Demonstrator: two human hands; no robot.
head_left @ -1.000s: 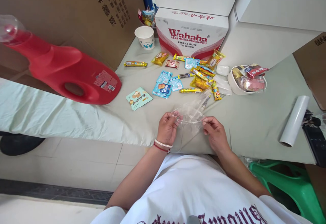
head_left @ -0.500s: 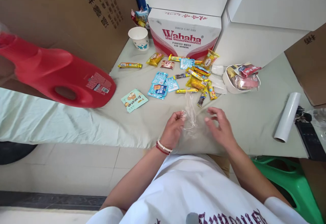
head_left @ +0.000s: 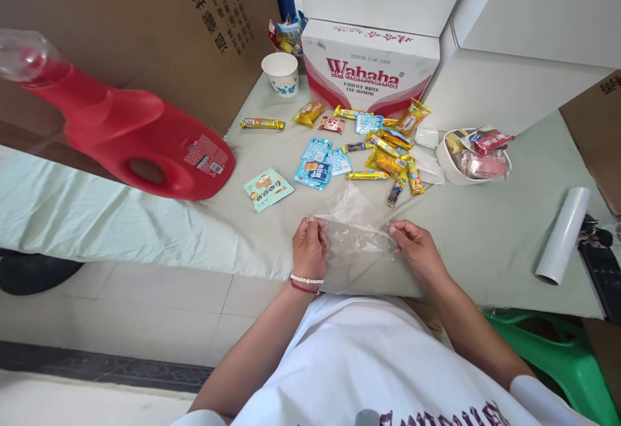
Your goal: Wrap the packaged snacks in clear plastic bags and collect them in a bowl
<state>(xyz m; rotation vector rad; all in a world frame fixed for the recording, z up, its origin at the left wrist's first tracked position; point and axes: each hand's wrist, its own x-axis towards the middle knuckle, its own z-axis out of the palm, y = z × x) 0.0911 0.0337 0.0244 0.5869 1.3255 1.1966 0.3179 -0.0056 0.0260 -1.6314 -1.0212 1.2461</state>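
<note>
As both hands draw it wide above the near edge of the table [head_left: 485, 251], a clear plastic bag [head_left: 359, 237] hangs stretched between a person's left hand [head_left: 309, 248] and right hand [head_left: 418, 248]. Half a second earlier the bag was bunched in the left hand alone, and the right hand stood apart from it with fingers spread. Now the left thumb and fingers are closed on the bag's left side, while the right thumb and fingertips pinch its right side. The bag's far end trails toward a scatter of yellow snack packets [head_left: 387, 162], which lie as they did before. Also unmoved are the pale green packet [head_left: 268, 189] to the left, the blue packets [head_left: 315, 170] beside the scatter, and the white bowl [head_left: 452, 165] of wrapped snacks to the right. A red bottle [head_left: 167, 141] stands at far left.
</note>
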